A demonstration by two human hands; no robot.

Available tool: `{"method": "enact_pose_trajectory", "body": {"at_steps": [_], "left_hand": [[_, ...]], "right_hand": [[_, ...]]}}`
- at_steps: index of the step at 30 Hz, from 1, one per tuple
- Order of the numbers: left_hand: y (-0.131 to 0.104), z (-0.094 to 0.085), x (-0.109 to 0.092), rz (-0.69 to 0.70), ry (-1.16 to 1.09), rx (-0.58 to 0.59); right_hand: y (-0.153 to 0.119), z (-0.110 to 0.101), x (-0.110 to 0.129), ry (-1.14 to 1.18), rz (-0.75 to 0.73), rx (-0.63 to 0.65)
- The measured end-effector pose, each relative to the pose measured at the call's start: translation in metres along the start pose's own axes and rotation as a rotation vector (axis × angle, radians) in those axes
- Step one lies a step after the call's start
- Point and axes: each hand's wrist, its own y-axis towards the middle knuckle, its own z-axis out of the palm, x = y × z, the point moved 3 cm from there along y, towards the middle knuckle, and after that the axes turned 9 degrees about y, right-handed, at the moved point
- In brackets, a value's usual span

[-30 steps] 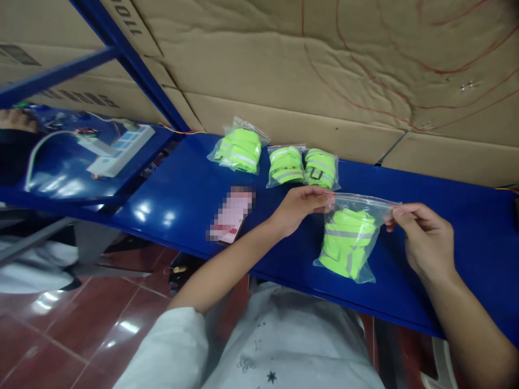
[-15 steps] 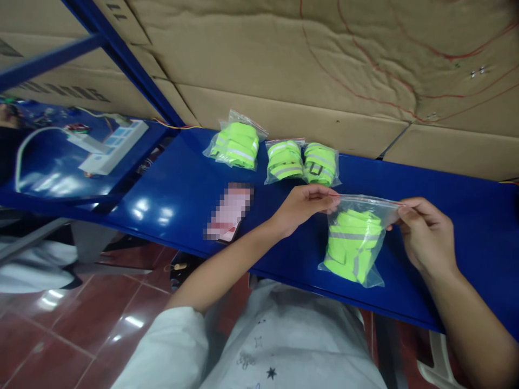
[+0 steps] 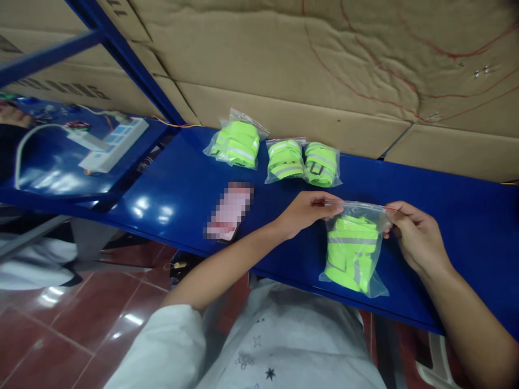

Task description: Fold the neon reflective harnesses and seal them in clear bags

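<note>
A clear zip bag (image 3: 379, 284) hangs between my two hands over the blue table, its red-lined top edge stretched sideways. Inside it is a folded neon-yellow reflective vest or strap bundle (image 3: 352, 254) with grey bands. My left hand (image 3: 310, 209) pinches the bag's top left corner between thumb and fingers. At the opposite corner, my right hand (image 3: 417, 232) grips the same edge, fingers closed. Behind the held bag, three more bagged neon-yellow bundles lie near the back: one on the left (image 3: 239, 143), one in the middle (image 3: 285, 159), one on the right (image 3: 321, 165).
A phone (image 3: 230, 212), blurred out, lies on the blue table (image 3: 162, 189) left of my forearm. Cardboard panels (image 3: 284, 65) with red wires rise behind. On the far left, a white power strip (image 3: 115, 146) sits near another person's hand (image 3: 14, 116).
Both hands have come slightly lower with the bag, and my right hand has moved left, so the top edge is less widely stretched. The bags behind stay put.
</note>
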Motion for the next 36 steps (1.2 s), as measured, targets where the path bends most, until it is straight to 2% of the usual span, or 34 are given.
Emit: {"method": "enact_pose_trajectory", "body": {"at_steps": [5, 10, 13, 17, 23, 27, 32, 36], "left_hand": [[0.0, 0.003, 0.004, -0.043, 0.04, 0.027], [0.001, 0.003, 0.006, -0.069, 0.07, 0.051], [0.001, 0.003, 0.007, -0.076, 0.11, 0.072], [0.0, 0.006, 0.008, -0.039, 0.113, 0.066], [0.002, 0.01, 0.009, 0.026, 0.061, 0.069], [0.002, 0.012, 0.008, 0.006, 0.092, 0.086], [-0.002, 0.015, 0.005, 0.024, 0.164, 0.096], [-0.005, 0.017, 0.005, 0.092, 0.164, 0.101]], "right_hand": [[0.001, 0.004, -0.006, -0.033, 0.068, 0.08], [0.003, 0.0, -0.011, -0.064, 0.06, 0.067], [0.002, 0.005, -0.013, -0.018, 0.118, 0.096], [-0.002, 0.011, -0.014, -0.015, 0.162, 0.16], [-0.004, 0.007, -0.015, -0.08, 0.116, 0.134], [-0.005, 0.008, -0.014, -0.069, 0.123, 0.142], [-0.01, 0.016, -0.015, -0.04, 0.198, 0.266], [-0.012, 0.016, -0.016, -0.112, 0.157, 0.302]]}}
